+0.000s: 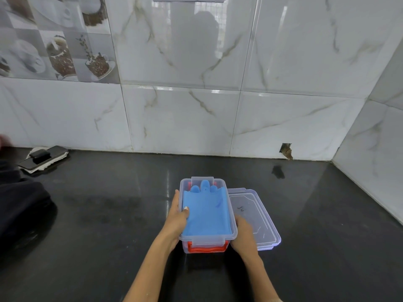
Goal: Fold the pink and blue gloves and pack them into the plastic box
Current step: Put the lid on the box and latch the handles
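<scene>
Far left of my hands: phone (43, 157) on cloth, irrelevant. My left hand (177, 216) clamps plastic box (234, 223) left wall, thumb pressing blue glove (207, 211) inside. Pink glove not visible; I judge it underneath. My right hand (244, 235) curls round box's right wall. Lid (259, 216) lies right of that hand, on surface (109, 225). Risk: glove fingers ride over far rim, springy rubber jams lid.

Clear, smooth plastic box (233, 223) holding a matt blue rubbery glove (206, 211). Glossy black countertop (109, 214); polished marble-look wall tiles (181, 118) at 12 o'clock.
</scene>
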`<act>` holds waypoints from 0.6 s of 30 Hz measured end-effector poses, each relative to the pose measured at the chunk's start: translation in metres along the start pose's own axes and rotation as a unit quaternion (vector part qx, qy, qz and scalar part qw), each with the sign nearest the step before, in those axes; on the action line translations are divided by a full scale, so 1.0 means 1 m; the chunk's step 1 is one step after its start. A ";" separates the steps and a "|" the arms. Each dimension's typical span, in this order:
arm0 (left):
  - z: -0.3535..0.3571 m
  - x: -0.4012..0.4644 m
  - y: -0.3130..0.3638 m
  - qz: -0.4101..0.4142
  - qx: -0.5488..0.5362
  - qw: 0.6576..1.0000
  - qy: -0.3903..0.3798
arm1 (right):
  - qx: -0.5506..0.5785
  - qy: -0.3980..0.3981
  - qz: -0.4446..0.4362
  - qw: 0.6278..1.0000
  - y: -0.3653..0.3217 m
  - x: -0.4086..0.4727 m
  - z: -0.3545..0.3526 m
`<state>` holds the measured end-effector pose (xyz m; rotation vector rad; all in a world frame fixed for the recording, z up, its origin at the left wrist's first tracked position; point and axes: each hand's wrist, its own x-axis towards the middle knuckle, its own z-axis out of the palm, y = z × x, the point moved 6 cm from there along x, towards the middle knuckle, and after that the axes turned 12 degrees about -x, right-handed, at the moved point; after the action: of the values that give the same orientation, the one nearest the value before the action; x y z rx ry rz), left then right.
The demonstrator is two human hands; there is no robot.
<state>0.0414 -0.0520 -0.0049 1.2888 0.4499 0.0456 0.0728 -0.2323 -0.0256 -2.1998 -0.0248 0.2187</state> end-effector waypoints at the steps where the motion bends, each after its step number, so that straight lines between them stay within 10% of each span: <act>1: 0.000 0.001 0.000 0.002 0.001 1.000 -0.001 | -0.008 0.011 -0.004 1.000 0.002 0.000 0.002; 11: -0.001 0.005 -0.005 0.005 0.004 1.000 0.003 | -0.356 0.047 -0.049 0.932 0.019 0.009 0.006; 18: -0.001 0.004 -0.004 0.001 -0.003 1.000 0.002 | -0.305 0.122 -0.036 0.944 0.015 0.008 -0.002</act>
<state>0.0436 -0.0518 -0.0099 1.2843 0.4513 0.0501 0.0797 -0.2424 -0.0378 -2.8232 -0.0401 -0.1268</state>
